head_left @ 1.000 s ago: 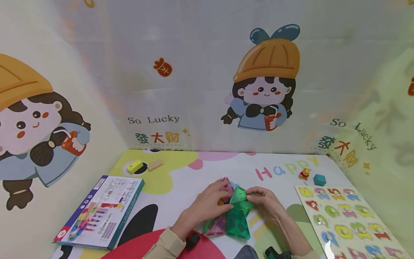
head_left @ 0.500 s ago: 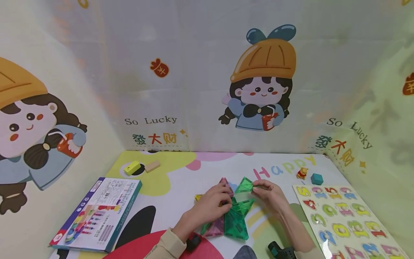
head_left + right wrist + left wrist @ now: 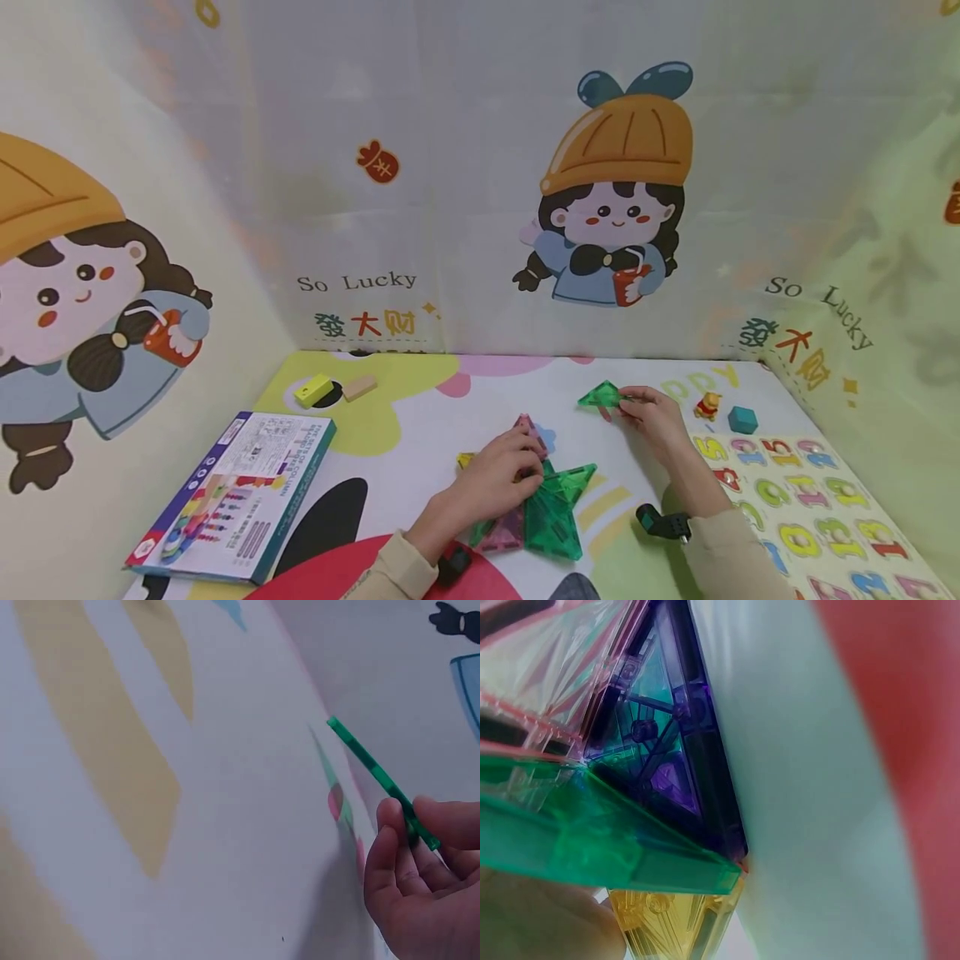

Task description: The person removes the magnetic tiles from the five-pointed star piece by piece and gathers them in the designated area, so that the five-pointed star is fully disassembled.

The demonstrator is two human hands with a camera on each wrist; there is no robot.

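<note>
Between thumb and fingers my right hand (image 3: 657, 422) pinches a green triangular magnetic tile (image 3: 601, 394), raised above the back of the table. The right wrist view shows this tile (image 3: 371, 766) edge-on. My left hand (image 3: 491, 477) lies with bent fingers over a magnetic-tile structure (image 3: 552, 521) at the front centre, holding it. Green, pink and yellow translucent tiles project around that hand. Up close in the left wrist view are a dark purple triangle (image 3: 705, 761), a green tile (image 3: 592, 840) and a yellow tile (image 3: 664, 922). The left hand covers part of the structure.
A boxed toy (image 3: 232, 496) lies at left, with a yellow block (image 3: 313, 389) and a tan block (image 3: 359, 387) behind it. At right are a number puzzle board (image 3: 813, 492), a small bear figure (image 3: 707, 406) and a teal cube (image 3: 742, 419).
My right hand has lifted the green triangle off the structure and carried it away, back and to the right. The left hand has stayed on the structure.
</note>
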